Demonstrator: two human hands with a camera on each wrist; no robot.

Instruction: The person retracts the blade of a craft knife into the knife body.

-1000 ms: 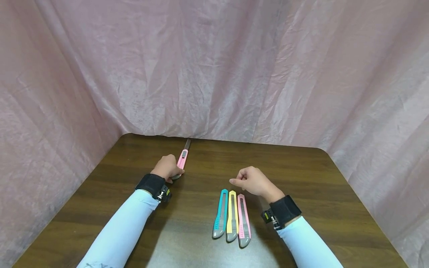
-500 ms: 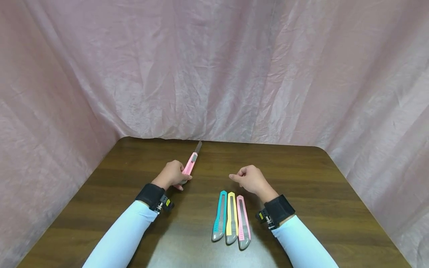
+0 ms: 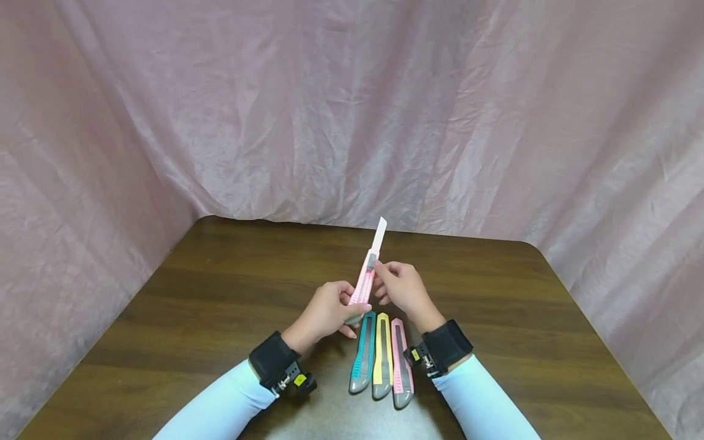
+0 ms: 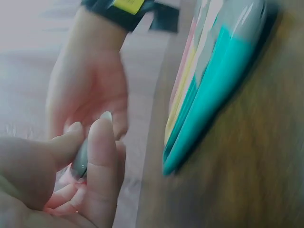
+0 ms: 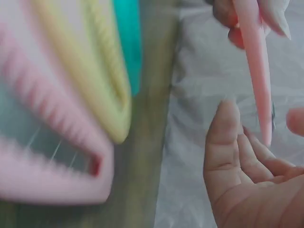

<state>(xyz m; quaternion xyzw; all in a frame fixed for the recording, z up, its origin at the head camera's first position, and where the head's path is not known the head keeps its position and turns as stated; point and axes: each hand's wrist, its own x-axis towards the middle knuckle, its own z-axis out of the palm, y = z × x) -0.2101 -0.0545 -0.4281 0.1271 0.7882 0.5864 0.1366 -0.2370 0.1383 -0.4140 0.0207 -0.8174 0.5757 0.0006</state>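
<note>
My left hand (image 3: 324,310) pinches the grey-tipped lower end of a pink box cutter (image 3: 363,284) between thumb and fingers, above the table. Its blade (image 3: 379,235) sticks far out of the top and points away from me. Close by is my right hand (image 3: 406,290), its thumb near the grey slider (image 3: 371,261). In the right wrist view, a small gap shows between that thumb (image 5: 295,121) and the pink box cutter (image 5: 256,71), with the fingers on the other side. Below both hands lie a teal box cutter (image 3: 363,360), a yellow one and a second pink one.
The yellow box cutter (image 3: 382,360) and the second pink box cutter (image 3: 403,366) lie side by side with the teal one on the brown wooden table (image 3: 495,293). A pink curtain (image 3: 341,122) hangs behind the table's far edge.
My left hand has brought the pink box cutter from the far left to the middle and lifted it beside my right hand. The right hand has moved slightly left; its thumb is now near the slider.
</note>
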